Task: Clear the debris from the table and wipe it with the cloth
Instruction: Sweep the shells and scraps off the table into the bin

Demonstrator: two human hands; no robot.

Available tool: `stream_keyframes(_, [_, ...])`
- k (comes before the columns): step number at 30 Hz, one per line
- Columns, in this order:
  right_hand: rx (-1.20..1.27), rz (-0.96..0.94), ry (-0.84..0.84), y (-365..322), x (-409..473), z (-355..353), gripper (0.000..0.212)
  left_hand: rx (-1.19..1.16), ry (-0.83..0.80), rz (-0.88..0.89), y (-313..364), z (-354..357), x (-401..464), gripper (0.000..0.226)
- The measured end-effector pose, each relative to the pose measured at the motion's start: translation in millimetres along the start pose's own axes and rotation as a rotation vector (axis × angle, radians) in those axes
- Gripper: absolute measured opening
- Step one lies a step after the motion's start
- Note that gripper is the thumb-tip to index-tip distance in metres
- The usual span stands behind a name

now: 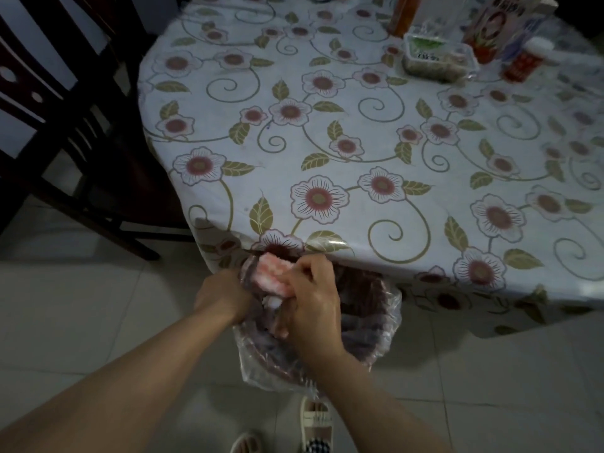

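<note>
A pink and white cloth [272, 275] is bunched between both my hands, just below the table's near edge. My left hand [225, 294] grips its left side and my right hand [312, 297] is closed over its right side. Both hands hover above a dark bin [362, 318] lined with a clear plastic bag, which stands on the floor against the table. The table [359, 132] wears a white oilcloth printed with pink flowers and green leaves. I cannot make out any debris on the cloth or in my fingers.
At the table's far right stand a clear lidded food box [438, 58], a red bottle with a white cap [528, 58], a printed carton [496, 24] and an orange bottle [403, 14]. A dark wooden chair [65, 125] stands left. My slippered feet [315, 423] rest on pale tiles.
</note>
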State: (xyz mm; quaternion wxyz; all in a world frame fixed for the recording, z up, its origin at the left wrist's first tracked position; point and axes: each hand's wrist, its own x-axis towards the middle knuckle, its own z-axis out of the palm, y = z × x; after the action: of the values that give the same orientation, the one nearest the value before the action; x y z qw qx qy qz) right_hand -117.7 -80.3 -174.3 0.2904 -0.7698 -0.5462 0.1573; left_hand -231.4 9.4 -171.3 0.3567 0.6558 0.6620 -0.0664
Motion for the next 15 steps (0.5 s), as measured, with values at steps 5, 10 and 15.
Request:
stream_keyframes(5, [-0.075, 0.147, -0.105, 3, -2, -25, 0.007, 0.007, 0.016, 0.026, 4, 5, -2, 0.025])
stream_keyframes(10, [0.305, 0.353, 0.19, -1, 18, -91, 0.035, 0.003, -0.005, 0.064, 10, 7, -2, 0.028])
stream_keyframes(15, [0.353, 0.35, 0.303, 38, 87, -130, 0.05, 0.021, -0.013, 0.095, 13, 7, -1, 0.022])
